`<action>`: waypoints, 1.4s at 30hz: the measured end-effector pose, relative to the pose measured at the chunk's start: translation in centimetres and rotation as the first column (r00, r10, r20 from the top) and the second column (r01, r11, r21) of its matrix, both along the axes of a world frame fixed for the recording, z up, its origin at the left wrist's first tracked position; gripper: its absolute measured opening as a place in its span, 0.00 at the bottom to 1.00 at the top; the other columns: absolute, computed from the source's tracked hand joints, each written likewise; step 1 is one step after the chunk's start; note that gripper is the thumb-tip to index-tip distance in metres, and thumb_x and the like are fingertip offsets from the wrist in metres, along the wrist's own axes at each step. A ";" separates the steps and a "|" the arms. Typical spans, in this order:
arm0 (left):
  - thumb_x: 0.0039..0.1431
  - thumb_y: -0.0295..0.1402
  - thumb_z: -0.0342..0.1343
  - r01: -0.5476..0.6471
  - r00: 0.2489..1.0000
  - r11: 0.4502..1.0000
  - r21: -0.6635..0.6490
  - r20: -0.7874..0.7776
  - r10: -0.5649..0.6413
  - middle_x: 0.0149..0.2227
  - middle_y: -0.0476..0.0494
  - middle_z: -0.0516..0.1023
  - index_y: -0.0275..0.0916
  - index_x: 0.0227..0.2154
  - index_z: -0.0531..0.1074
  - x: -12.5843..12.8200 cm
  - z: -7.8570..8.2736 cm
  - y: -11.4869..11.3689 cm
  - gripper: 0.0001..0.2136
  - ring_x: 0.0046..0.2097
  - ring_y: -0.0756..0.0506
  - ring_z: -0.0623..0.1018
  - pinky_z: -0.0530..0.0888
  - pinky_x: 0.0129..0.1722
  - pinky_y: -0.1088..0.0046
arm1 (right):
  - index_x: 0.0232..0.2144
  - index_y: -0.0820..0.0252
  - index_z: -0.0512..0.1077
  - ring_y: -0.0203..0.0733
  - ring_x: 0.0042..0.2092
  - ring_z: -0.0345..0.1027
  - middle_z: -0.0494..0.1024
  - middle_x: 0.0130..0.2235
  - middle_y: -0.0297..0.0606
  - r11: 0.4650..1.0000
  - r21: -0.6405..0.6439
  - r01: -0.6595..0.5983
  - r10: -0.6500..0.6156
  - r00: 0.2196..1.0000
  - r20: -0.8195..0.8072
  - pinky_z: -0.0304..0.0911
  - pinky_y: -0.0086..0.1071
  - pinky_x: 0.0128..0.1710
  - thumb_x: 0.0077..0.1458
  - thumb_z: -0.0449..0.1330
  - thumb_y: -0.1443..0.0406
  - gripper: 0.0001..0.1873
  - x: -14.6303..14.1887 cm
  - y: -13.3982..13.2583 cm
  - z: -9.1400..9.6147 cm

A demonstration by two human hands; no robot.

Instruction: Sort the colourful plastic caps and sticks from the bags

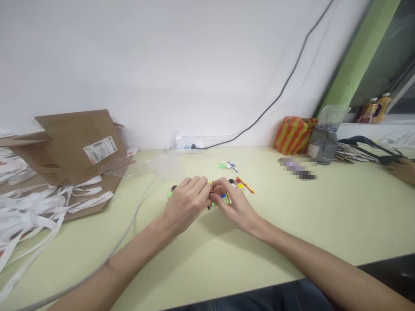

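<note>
Over the middle of the table, my left hand [186, 204] is closed, knuckles up, and mostly hides what its fingers hold. My right hand [239, 209] meets it in a pinch of thumb and fingertips. Between the fingertips shows a thin black-and-red piece [212, 188], too small to make out fully. Small coloured plastic parts lie about the hands: a black round piece [231, 181], a yellow round piece [240, 185] and a red-and-yellow stick [249, 186]. Farther back are a green piece [222, 165] and a blue-and-white piece [231, 166].
At left, an open cardboard box [74, 142] stands behind white strips [29, 220]. A grey cable [134, 220] crosses the table from a power strip [186, 149]. At back right are a striped bag [292, 134], a grey bag [323, 144] and another person's hand [403, 169].
</note>
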State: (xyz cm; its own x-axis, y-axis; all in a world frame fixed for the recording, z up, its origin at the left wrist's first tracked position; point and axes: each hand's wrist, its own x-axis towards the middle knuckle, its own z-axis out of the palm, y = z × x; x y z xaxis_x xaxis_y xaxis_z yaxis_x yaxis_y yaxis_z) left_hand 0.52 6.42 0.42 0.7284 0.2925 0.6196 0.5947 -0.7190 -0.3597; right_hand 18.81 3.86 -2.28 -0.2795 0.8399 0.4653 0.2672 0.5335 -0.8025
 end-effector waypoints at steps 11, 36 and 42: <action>0.69 0.32 0.48 0.202 0.976 0.928 -0.312 0.145 -0.164 0.38 0.43 0.74 0.37 0.40 0.67 0.1 -0.7 0.1 0.05 0.37 0.46 0.74 0.70 0.36 0.70 | 0.33 0.55 0.60 0.41 0.34 0.74 0.74 0.29 0.32 0.902 -0.215 -0.374 0.313 0.911 -0.269 0.65 0.35 0.39 0.61 0.59 0.55 0.13 1.3 0.5 1.6; 0.69 0.36 0.50 0.194 0.980 0.968 -0.161 0.084 -0.183 0.35 0.45 0.77 0.38 0.41 0.68 -0.1 -1.1 1.1 0.07 0.35 0.47 0.77 0.69 0.33 0.72 | 0.29 0.62 0.78 0.41 0.34 0.74 0.82 0.32 0.42 0.840 -0.063 0.539 -0.455 0.762 0.461 0.63 0.30 0.34 0.53 0.61 0.64 0.08 14.5 10.3 -2.3; 0.69 0.37 0.50 0.196 0.980 0.963 -0.184 0.076 -0.185 0.35 0.45 0.77 0.38 0.41 0.70 -0.3 -1.1 1.3 0.08 0.34 0.48 0.77 0.69 0.32 0.72 | 0.28 0.60 0.80 0.39 0.30 0.73 0.82 0.28 0.38 0.853 -0.111 0.509 -0.373 0.745 0.554 0.61 0.28 0.29 0.50 0.65 0.62 0.07 14.4 10.4 -2.7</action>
